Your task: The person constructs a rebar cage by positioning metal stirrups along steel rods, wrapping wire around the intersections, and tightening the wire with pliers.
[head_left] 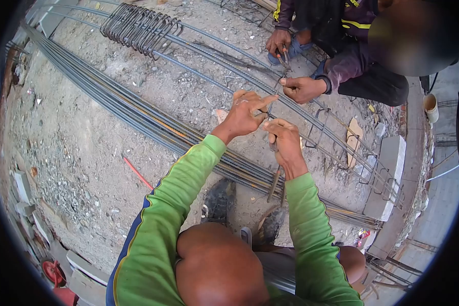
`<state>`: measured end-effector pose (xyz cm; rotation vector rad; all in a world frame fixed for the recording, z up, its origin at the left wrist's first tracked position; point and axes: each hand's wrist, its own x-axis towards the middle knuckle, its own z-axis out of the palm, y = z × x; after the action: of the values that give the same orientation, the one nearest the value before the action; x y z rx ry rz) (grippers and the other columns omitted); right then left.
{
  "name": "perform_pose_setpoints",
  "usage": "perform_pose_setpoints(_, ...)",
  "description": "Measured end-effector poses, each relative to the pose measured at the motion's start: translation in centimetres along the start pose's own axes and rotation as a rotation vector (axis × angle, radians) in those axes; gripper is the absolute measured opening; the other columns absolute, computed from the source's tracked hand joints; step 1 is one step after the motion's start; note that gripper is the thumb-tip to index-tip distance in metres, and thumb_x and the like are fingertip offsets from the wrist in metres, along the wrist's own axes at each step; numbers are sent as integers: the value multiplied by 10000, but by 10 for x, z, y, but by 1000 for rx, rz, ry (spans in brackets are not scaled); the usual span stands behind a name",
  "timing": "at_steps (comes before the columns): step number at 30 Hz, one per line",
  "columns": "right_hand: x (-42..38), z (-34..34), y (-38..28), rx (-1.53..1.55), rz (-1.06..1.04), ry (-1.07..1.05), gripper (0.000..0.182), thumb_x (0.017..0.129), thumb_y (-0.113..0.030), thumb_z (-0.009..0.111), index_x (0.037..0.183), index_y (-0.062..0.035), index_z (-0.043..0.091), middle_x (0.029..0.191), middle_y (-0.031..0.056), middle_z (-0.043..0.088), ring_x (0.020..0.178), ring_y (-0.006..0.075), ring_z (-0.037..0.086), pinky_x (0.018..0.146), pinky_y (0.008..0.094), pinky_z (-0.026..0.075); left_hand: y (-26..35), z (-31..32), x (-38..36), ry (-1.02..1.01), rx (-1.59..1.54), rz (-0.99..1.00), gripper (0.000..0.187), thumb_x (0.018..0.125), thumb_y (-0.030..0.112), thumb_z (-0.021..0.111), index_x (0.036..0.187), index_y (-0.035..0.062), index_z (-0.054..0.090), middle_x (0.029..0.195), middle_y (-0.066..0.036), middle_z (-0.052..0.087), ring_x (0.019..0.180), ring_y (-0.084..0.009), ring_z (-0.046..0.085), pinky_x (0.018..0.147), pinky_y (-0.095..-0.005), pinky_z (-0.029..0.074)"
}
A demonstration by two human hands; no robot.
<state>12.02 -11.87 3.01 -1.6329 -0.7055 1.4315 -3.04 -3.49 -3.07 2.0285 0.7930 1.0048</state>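
My left hand [244, 113] is closed around a steel bar of the long cage [204, 76], its index finger pointing right. Close beside it, my right hand [284, 136] has curled fingers, and the handles of a metal tool [275, 182] hang down below its palm. What the fingertips pinch at the bar is too small to make out. A dense row of bent stirrups [135, 29] sits on the cage at the upper left. More stirrups [319, 133] are spaced along the bars to the right.
A co-worker's hand [303, 89] touches the cage at upper right; their other hand [279, 42] holds pliers [285, 60]. A bundle of loose bars [112, 97] lies diagonally on the gravelly ground. Concrete blocks [392, 158], a bucket [431, 108] and a red rod [137, 173] are around.
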Motion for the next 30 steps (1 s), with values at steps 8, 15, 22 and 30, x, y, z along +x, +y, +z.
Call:
perform_pose_setpoints(8,-29,-56,89,-239,-32,285,505,995,-403,640,1264,24,626,992,147,712,731,214,627,695,349,531,-5,3,-1,16,303,98,594,798,200,804,1353,87,626,1072,-83,691,1048,-281,611,1005,-438,391)
perform_pose_setpoints(15,-87,-78,159,-1045,247,417,885,791,-525,808,1344,100,513,1370,342,451,1257,560,452,1023,579,451,6,14,5,24,496,119,376,793,275,820,1060,56,672,1064,-101,671,1068,-312,598,1011,-467,395)
perform_pose_setpoints(22,-96,-95,171,-1083,234,454,718,805,-399,792,1279,89,563,1285,312,550,1211,469,542,1032,530,466,8,15,0,75,582,186,360,801,303,811,1030,57,682,1023,-104,658,1031,-311,586,976,-479,401)
perform_pose_setpoints(30,-120,-92,89,528,565,-86,395,901,-200,602,1233,6,660,936,84,662,766,216,659,690,383,560,1,7,0,12,569,126,356,812,325,802,1018,58,689,1012,-91,652,998,-299,581,959,-463,401)
